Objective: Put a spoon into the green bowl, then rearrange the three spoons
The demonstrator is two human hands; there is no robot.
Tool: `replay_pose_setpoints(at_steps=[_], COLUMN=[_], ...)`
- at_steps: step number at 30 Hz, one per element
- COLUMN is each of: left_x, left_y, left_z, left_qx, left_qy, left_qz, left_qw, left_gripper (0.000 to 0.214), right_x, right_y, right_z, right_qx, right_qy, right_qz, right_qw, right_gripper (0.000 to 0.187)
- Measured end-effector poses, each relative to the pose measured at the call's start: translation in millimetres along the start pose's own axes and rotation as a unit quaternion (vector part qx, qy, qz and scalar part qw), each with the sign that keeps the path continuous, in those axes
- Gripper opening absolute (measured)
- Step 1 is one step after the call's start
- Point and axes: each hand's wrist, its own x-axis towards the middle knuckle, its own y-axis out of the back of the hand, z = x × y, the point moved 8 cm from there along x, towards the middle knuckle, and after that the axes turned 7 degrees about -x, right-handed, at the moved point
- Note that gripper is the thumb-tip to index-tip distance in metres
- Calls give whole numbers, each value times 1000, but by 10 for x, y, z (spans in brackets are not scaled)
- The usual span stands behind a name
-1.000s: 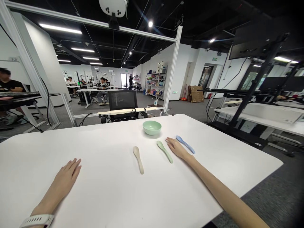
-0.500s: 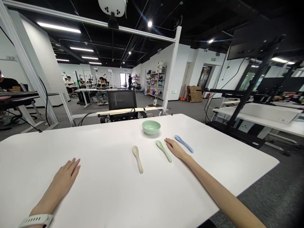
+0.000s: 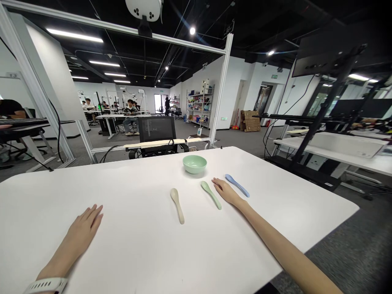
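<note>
A white watch (image 3: 45, 285) sits on the left wrist, closest of all. The left hand (image 3: 84, 230) lies flat on the white table (image 3: 137, 253), well to the left of the bowl and nearer the person. Its fingers are a little spread, and it holds nothing. The right hand (image 3: 226, 191) is open too and rests on the table, a bit in front of the bowl and to the right. It pinches nothing. Its fingers sit between two spoons, just beside each one.

Three spoons lie flat in front of the bowl. The tan spoon (image 3: 177, 206) is the one most to the left. The green spoon (image 3: 210, 195) is next to it, and the blue spoon (image 3: 237, 185) is to the right. The pale green bowl (image 3: 194, 164) stands upright on the table, and no spoon touches it. Behind the bowl is a black chair (image 3: 157, 132). Far behind the chair, a person (image 3: 131, 117) sits at a desk, and a shelf (image 3: 199, 104) full of things stands by the wall.
</note>
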Motion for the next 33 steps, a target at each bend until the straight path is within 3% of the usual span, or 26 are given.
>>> replay_pose_setpoints(at_steps=[4,7,11,13,17,22,28,33], left_x=[11,15,9,5,7,14,-5,-7], left_y=[-15,-25,-26,-15,42,79,67,78], left_z=[-4,-12,-18,-19,10,56,74,105], left_qx=[0,4,11,11,7,6,3,10], left_qy=[-4,-5,-6,-2,-2,-11,8,6], left_qz=[-4,-6,-5,-1,18,26,6,2], left_qw=[1000,1000,1000,1000,1000,1000,1000,1000], left_gripper=[77,77,78,78,71,68,73,70], right_x=[-1,11,-23,-50,-152,-261,-194,270], right_y=[36,225,500,447,142,-163,-192,255], right_z=[-10,-60,-479,-869,-1672,-2175,-2131,-1697], right_qx=[2,-1,36,78,109,89,99,81], right_qy=[1,-19,-26,-11,5,12,20,-15], right_qz=[-3,42,120,84,-39,-126,-105,-6], right_qw=[1000,999,992,993,993,988,989,997], right_gripper=[47,42,35,32,31,27,20,21])
